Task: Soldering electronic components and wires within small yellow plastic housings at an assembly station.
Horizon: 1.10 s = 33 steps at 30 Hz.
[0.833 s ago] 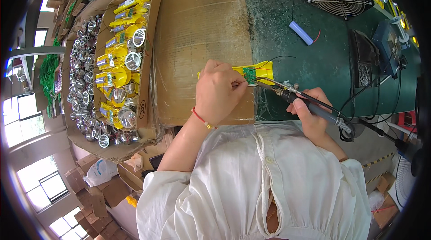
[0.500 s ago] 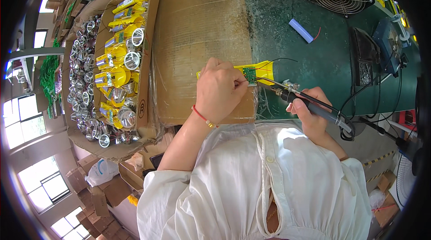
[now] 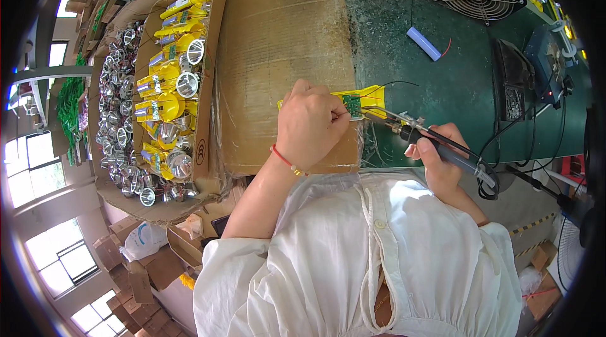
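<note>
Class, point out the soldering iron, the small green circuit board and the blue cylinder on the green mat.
soldering iron (image 3: pixel 449 154), head view, dark handle.
green circuit board (image 3: pixel 352 106), head view, its face.
blue cylinder (image 3: pixel 423 43), head view, mid-body.

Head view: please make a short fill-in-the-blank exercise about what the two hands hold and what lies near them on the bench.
1. The left hand holds a yellow part that carries a small ____ circuit board.
2. The right hand holds a ____ iron, tip toward the board.
3. The part rests on a sheet of ____.
4. On the green mat lies a blue ____ cell with a red wire.

Missing words: green; soldering; cardboard; battery
</note>
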Tool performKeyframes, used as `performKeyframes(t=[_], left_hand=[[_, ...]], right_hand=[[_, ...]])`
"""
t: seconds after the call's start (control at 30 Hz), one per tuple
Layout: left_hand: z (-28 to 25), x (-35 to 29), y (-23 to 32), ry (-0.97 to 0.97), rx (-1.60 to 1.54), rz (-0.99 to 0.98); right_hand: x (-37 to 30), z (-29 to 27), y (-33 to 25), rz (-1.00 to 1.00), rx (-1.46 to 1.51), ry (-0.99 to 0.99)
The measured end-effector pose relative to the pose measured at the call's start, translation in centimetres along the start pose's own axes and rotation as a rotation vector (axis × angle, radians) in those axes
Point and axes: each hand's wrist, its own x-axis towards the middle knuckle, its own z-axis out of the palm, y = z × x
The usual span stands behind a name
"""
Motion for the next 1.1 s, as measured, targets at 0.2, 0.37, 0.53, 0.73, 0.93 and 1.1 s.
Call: performKeyframes(t=[0.2, 0.37, 0.53, 0.73, 0.93, 1.1], left_hand=[[-0.2, 0.2, -0.1, -0.020, -0.006, -0.021], [-0.3, 0.4, 0.1, -0.023, -0.024, -0.027], [-0.5, 0.9, 0.4, -0.092, 0.029, -0.033], [-1.5, 0.3, -0.1, -0.063, 0.115, 0.146], [-3.6, -0.4, -3.0, -0.066, 0.211, 0.100], [-6.8, 7.2, -6.1, -0.083, 0.418, -0.141]], right_hand=[[0.2, 0.0, -0.4, -0.029, 0.021, 0.046], [0.3, -0.3, -0.3, -0.032, 0.053, 0.085], [1.1, -1.3, 0.0, -0.119, 0.141, 0.133], [3.1, -3.0, 0.0, -0.183, 0.068, 0.267], [4.9, -4.2, 0.3, -0.214, -0.011, 0.383], [5.4, -4.4, 0.5, -0.176, -0.055, 0.383]])
